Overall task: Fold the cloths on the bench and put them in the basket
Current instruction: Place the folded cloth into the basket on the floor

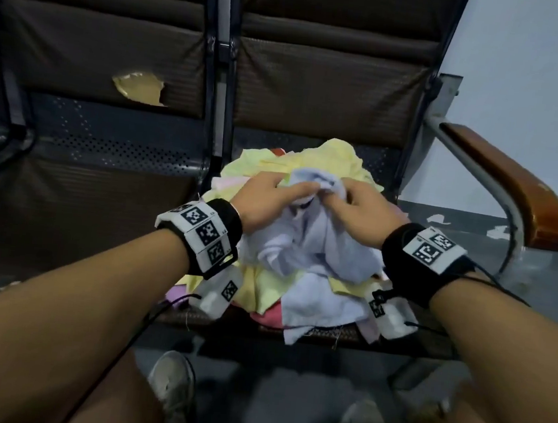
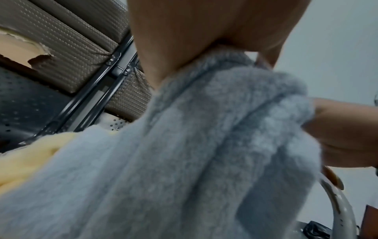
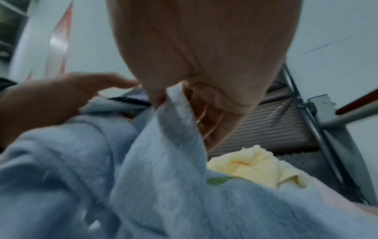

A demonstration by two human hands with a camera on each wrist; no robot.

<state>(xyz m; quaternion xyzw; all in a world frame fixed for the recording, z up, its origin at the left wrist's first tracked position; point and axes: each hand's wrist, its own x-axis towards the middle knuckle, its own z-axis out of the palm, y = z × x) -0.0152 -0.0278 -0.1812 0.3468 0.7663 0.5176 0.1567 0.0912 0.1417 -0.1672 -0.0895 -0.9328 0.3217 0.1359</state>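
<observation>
Fingers of our left hand (image 1: 265, 198) and right hand (image 1: 361, 213) pinched the pale blue cloth (image 1: 315, 246), raised over the cloth pile (image 1: 341, 159) on the bench (image 1: 100, 192).

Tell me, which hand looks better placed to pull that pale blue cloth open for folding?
Probably the right hand: its thumb and fingers pinch an edge of the pale blue cloth. The left hand also holds the bunched top, but its grip is less clear.

Both forearms extend forward with the left hand (image 1: 262, 198) and right hand (image 1: 362, 216) close together (wrists banded), fingers apparently curled in a pinch.
</observation>
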